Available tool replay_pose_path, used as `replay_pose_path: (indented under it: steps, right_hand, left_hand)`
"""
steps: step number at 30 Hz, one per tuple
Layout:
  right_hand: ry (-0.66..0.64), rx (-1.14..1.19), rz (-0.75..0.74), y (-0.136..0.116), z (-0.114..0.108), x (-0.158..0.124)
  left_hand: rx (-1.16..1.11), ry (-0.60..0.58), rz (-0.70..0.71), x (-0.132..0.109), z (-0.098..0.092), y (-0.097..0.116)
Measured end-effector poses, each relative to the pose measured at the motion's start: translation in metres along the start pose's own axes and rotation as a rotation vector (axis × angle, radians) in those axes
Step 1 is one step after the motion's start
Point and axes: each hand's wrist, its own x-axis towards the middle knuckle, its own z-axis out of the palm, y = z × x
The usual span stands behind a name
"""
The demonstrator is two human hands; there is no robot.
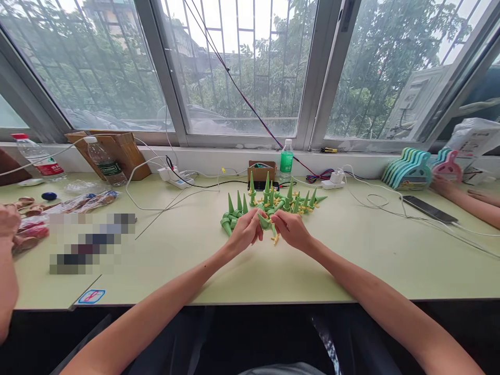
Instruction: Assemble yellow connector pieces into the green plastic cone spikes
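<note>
My left hand point(249, 228) is closed around a green cone-shaped plastic piece point(264, 222) above the table. Close beside it, my right hand point(289, 228) pinches at the yellow end of that piece; its fingertips hide the exact grip. A yellow branched plastic part point(275, 239) shows just below the right fingers. Behind both hands stands a cluster of green plastic cones point(267, 188), several upright and some lying on their sides. Small yellow pieces point(307, 208) sit among them on the right.
A green-labelled bottle point(286, 159) and a small brown box point(262, 170) stand behind the cones. White cables point(375, 200) and a phone point(429, 209) lie to the right, near stacked hangers point(409, 169). Other people's arms point(469, 203) reach in from both sides.
</note>
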Motion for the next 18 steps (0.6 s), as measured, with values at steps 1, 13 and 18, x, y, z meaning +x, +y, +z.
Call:
replay_pose_path:
  steps: [1,13,18]
  right_hand:
    - [0.001,0.000,0.001,0.0005,0.0002,0.0000]
    - [-0.010,-0.010,0.000,0.0008,0.0001,0.0012]
    - [-0.010,-0.003,0.004,-0.0010,-0.0004,0.0008]
  left_hand:
    - [0.003,0.001,-0.003,0.0000,-0.0002,0.0001]
    - [0.009,0.024,-0.001,-0.0008,0.0004,0.0033]
    - [0.055,0.055,0.000,-0.0011,0.0001,0.0026]
